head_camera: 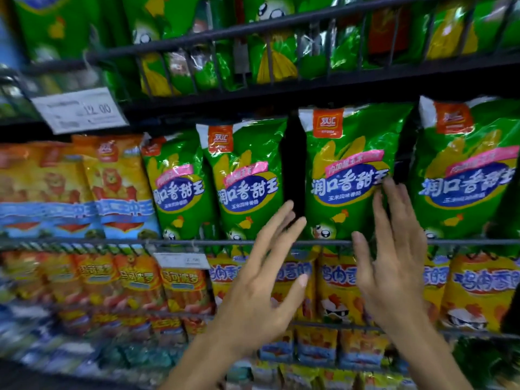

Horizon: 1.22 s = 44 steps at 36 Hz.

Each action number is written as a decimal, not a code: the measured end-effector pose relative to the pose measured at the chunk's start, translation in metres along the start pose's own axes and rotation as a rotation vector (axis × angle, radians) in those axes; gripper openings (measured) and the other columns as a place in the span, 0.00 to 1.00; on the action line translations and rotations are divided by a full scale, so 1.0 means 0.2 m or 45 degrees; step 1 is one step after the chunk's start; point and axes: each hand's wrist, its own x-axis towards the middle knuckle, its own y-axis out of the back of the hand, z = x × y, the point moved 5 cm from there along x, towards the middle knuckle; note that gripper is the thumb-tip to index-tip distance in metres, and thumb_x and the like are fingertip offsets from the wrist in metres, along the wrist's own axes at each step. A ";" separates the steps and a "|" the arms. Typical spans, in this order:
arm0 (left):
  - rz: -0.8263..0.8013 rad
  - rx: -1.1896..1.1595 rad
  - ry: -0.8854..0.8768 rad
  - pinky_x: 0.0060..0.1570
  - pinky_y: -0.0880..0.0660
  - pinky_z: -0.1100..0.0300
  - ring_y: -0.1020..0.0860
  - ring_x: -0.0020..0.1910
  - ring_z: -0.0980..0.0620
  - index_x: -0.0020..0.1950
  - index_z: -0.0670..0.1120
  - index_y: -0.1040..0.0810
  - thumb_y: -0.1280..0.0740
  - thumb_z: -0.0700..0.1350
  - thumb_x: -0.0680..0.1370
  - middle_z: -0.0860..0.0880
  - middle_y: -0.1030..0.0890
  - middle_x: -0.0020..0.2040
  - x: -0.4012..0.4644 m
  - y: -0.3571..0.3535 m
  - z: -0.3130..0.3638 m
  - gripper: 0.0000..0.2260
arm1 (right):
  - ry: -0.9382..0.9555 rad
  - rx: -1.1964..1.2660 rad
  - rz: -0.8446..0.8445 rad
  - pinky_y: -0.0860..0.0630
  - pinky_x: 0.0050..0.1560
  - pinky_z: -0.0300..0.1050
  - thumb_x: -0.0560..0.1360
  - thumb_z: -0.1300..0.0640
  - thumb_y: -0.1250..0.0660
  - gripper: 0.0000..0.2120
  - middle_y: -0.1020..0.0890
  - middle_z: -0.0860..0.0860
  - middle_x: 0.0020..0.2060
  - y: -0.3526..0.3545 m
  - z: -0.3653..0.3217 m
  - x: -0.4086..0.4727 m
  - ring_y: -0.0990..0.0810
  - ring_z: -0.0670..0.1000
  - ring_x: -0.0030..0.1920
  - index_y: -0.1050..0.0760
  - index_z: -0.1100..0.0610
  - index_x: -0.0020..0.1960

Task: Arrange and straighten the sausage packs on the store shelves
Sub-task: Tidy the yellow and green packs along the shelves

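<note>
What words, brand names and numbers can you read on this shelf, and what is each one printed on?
"双汇": orange logo on the green pack between the hands.
"润口香甜王": blue oval on that pack.
"玉米风味香肠": small line beneath, only just legible.
"12.00": upper price tag; its other print is blurred.
Lower price tag: too blurred.
Pink band on the green pack: too blurred.
Yellow packs and orange packs below: lettering cut off or blurred.

One head-worn view only, standing close to the store shelves and facing them nearly straight on, tipped slightly upward, so the wire shelf rail [180, 242] runs across mid-frame. Both forearms rise from the bottom edge, and the wide lens bends the upper rails.
</note>
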 end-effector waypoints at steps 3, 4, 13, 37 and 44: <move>0.156 0.097 -0.045 0.78 0.42 0.58 0.43 0.81 0.52 0.80 0.49 0.37 0.34 0.42 0.83 0.52 0.43 0.82 -0.05 0.11 -0.10 0.26 | -0.031 0.127 0.002 0.46 0.80 0.55 0.81 0.58 0.38 0.28 0.40 0.52 0.80 0.02 -0.03 -0.01 0.46 0.54 0.81 0.39 0.63 0.79; 0.199 0.128 -0.060 0.78 0.41 0.55 0.42 0.81 0.50 0.79 0.47 0.35 0.34 0.42 0.83 0.51 0.41 0.82 -0.06 0.14 -0.14 0.25 | -0.047 0.171 0.010 0.44 0.79 0.55 0.81 0.58 0.37 0.27 0.38 0.52 0.79 0.04 -0.04 -0.01 0.45 0.54 0.81 0.37 0.63 0.78; 0.235 0.497 -0.398 0.78 0.41 0.44 0.40 0.80 0.42 0.77 0.41 0.31 0.32 0.40 0.81 0.43 0.34 0.78 -0.05 0.43 -0.43 0.24 | 0.023 0.229 0.044 0.33 0.74 0.42 0.79 0.61 0.29 0.24 0.25 0.52 0.70 -0.02 -0.40 0.01 0.29 0.47 0.73 0.30 0.61 0.74; 0.145 0.779 -0.381 0.81 0.52 0.42 0.51 0.83 0.40 0.83 0.49 0.43 0.38 0.54 0.82 0.44 0.48 0.84 0.01 0.42 -0.50 0.31 | -0.334 0.164 0.010 0.37 0.27 0.36 0.86 0.48 0.43 0.26 0.32 0.37 0.34 -0.32 -0.53 0.08 0.29 0.45 0.26 0.47 0.41 0.81; 0.089 0.824 -0.354 0.80 0.52 0.40 0.54 0.83 0.39 0.83 0.53 0.46 0.41 0.55 0.83 0.46 0.50 0.84 0.02 0.42 -0.50 0.29 | -0.312 0.105 -0.024 0.41 0.26 0.35 0.86 0.49 0.46 0.27 0.34 0.40 0.35 -0.30 -0.52 0.09 0.35 0.45 0.24 0.50 0.44 0.82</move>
